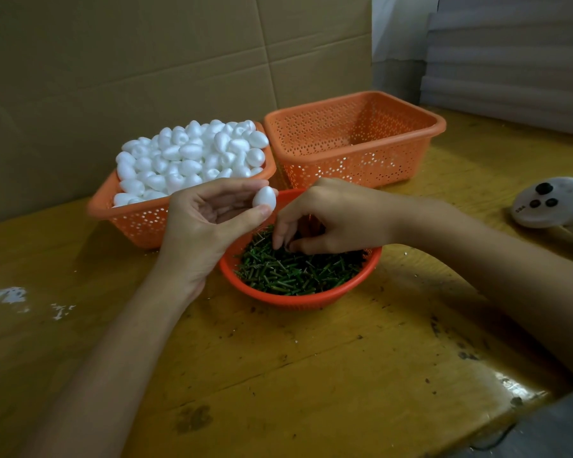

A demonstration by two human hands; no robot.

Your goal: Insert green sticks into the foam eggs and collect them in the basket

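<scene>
worn yellow wooden table (311, 358) backed by a brown cardboard wall (146, 61). on it sits a round orange plastic bowl (298, 300) of short dark green sticks (295, 272). just above the bowl's far left rim the left hand (209, 226), palm up, pinches a small smooth white foam egg (264, 197) between thumb and fingertips. the egg's long axis stands near upright, leaning slightly right. the right hand (328, 219) dips curled fingers into the sticks; whether it has one pinched i cannot tell. behind the bowl to the left is an orange perforated basket (136, 223) heaped with eggs, and behind it to the right a second orange perforated basket (354, 166).
</scene>
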